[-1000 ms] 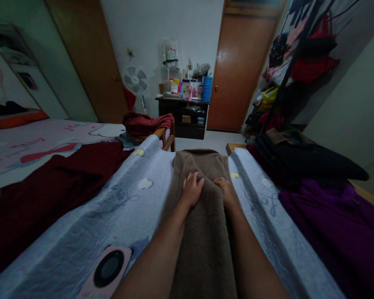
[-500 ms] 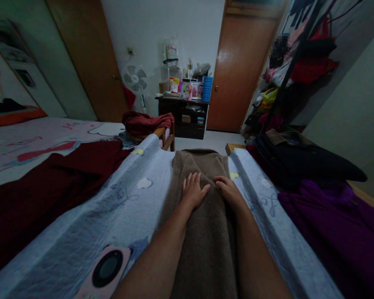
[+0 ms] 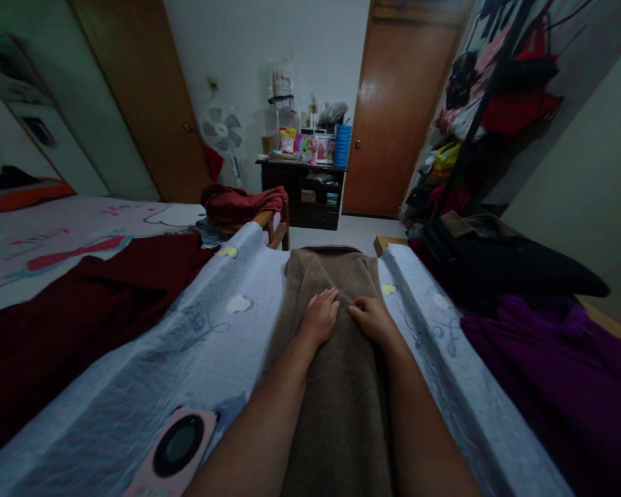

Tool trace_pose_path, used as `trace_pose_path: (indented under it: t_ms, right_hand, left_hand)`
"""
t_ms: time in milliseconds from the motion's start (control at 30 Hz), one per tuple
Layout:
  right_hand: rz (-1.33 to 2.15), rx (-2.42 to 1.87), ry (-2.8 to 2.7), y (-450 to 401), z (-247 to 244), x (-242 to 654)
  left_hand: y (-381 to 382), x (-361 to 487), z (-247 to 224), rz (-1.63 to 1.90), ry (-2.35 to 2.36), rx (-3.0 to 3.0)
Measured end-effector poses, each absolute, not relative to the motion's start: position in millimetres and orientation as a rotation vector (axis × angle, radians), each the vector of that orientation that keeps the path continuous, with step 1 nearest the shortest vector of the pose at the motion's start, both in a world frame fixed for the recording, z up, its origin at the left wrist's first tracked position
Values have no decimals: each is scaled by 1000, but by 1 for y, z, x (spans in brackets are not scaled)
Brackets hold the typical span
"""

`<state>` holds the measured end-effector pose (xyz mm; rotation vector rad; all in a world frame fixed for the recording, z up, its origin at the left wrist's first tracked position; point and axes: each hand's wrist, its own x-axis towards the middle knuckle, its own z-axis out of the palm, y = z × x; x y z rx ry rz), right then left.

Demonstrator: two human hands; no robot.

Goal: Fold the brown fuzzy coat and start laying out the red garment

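A brown fleece garment (image 3: 341, 393), folded into a long narrow strip, lies lengthwise before me on the light-blue patterned bedding (image 3: 196, 366). My left hand (image 3: 321, 317) rests on its upper part, palm down with the fingers stretched out over the cloth. Just to the right, my right hand (image 3: 373, 319) has its fingers bent and its thumb close to the forefinger, pinching the cloth near a crease. The two hands are apart by a small gap. At the far end the garment's collar-like edge (image 3: 331, 248) shows a darker opening.
A pink device with a round black face (image 3: 179, 445) lies on the bedding at lower left. Dark red clothing (image 3: 98, 290) spreads along the left; a purple garment (image 3: 553, 366) and folded black clothes (image 3: 512, 262) lie right. Beyond stand a dark cabinet (image 3: 300, 197) and a fan (image 3: 222, 131).
My left hand's fingers have drawn together from a wider spread. My right hand has shifted slightly left, its fingers now more bent. The garment stays in place.
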<state>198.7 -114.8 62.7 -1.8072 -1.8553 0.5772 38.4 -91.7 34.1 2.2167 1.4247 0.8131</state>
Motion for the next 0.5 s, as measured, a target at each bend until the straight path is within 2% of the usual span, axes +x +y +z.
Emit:
trace_pose_path:
  t_ms: [133,267,400,500]
  right_hand:
    - [517,-1961,-1881,-119,69,198]
    - [327,-2091,-1873,-126,80,191]
    - [87,-1874,-1949,-127,82,176]
    - [170,-1778,-2022,-127,71,166]
  left_hand:
    - [-93,42,33,540,1540,2320]
    - [-95,45,35,424,1610,2346]
    - [-98,46,38,413,1652,2333]
    - [-98,44,38,461,1646,2328]
